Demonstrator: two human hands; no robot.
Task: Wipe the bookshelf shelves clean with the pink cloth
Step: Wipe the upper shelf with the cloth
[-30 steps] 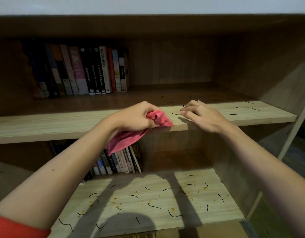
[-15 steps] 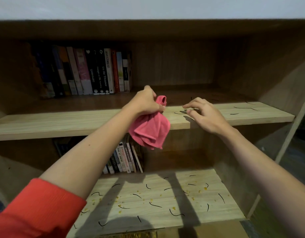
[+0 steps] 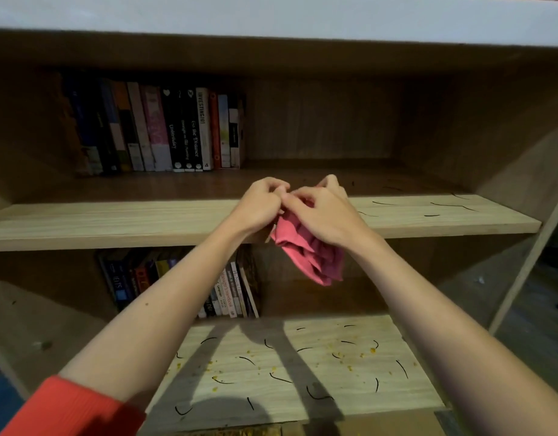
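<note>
Upright row of books point(image 3: 164, 130) standing at upper left, with a second row of books point(image 3: 225, 294) leaning below, thin black strands point(image 3: 279, 378) and yellow crumbs point(image 3: 372, 350) scattered lower down, more strands at upper right, and a pale wall point(image 3: 271, 11) above.

Both hands meet at the front edge of the upper shelf point(image 3: 114, 221). The left hand point(image 3: 258, 206) and the right hand point(image 3: 328, 215) pinch the top of the pink cloth point(image 3: 306, 256), which hangs bunched below the shelf edge. Which fingers grip it is hard to tell. A row of books point(image 3: 164, 130) stands upright at the back left. Thin black strands point(image 3: 444, 205) lie to the right. The lower shelf point(image 3: 227, 385) carries more strands, yellow crumbs point(image 3: 372, 350) and leaning books point(image 3: 227, 291).
</note>
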